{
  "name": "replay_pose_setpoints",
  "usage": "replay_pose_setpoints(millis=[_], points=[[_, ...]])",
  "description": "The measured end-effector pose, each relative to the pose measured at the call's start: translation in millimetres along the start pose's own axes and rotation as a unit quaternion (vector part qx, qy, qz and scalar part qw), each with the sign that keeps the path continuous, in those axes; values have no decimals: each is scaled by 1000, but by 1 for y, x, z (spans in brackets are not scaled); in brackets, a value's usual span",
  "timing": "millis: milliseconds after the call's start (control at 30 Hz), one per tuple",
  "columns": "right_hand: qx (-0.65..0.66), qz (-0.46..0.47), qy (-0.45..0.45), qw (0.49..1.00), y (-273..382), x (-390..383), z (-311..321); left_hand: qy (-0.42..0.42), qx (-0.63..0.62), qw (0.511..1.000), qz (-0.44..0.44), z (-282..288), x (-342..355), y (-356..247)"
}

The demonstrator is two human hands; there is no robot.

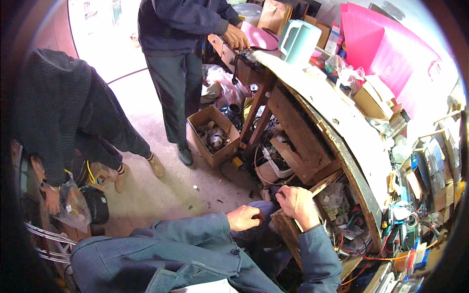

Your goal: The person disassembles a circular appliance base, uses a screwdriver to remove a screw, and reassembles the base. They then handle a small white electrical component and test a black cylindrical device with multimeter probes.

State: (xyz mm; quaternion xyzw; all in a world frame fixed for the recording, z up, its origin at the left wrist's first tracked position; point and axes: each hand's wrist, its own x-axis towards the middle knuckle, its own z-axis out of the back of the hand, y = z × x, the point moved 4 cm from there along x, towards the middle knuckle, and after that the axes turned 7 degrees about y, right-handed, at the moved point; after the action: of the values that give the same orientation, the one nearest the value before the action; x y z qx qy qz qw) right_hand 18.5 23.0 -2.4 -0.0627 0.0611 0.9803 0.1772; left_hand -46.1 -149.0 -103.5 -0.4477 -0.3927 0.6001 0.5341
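Note:
My left hand [244, 218] is low in front of me, near my knee, its fingers curled inward. Anything inside that curl is hidden. My right hand [297, 205] hovers just to the right, above the edge of a pulled-out wooden drawer [283, 225]. Its thumb and fingers are pinched together, and something small and dark may show at the fingertips, too small to name. Beside the right hand, the space under the bench holds crumpled clear plastic bags [334, 198] and tangled wires.
A long worktop [342, 115] curves along the right, crowded with tools, boxes and a light-green jug [299, 41]. Below it stands a cardboard box [215, 154] of metal parts. One person [178, 73] stands at the bench; another [63, 107] at left handles a plastic bag [75, 202].

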Motion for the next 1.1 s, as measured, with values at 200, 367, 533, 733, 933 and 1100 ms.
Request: replay_pose_setpoints(millis=[200,367,533,733,933,1100], points=[[4,20,7,1000,3,1,3,-2,30,1000,-3,-1,4,1],[21,11,-9,1000,2,-5,3,-59,8,998,-15,3,4,-7],[10,15,17,1000,4,-4,5,-106,-86,991,18,10,-5,-9],[-8,16,8,1000,1,-1,2,-182,-24,983,-22,27,-14,-25],[4,24,2,1000,2,-1,2,-221,-17,975,10,32,-18,-25],[9,21,6,1000,0,-1,1,-232,-34,971,-38,25,-12,-18]])
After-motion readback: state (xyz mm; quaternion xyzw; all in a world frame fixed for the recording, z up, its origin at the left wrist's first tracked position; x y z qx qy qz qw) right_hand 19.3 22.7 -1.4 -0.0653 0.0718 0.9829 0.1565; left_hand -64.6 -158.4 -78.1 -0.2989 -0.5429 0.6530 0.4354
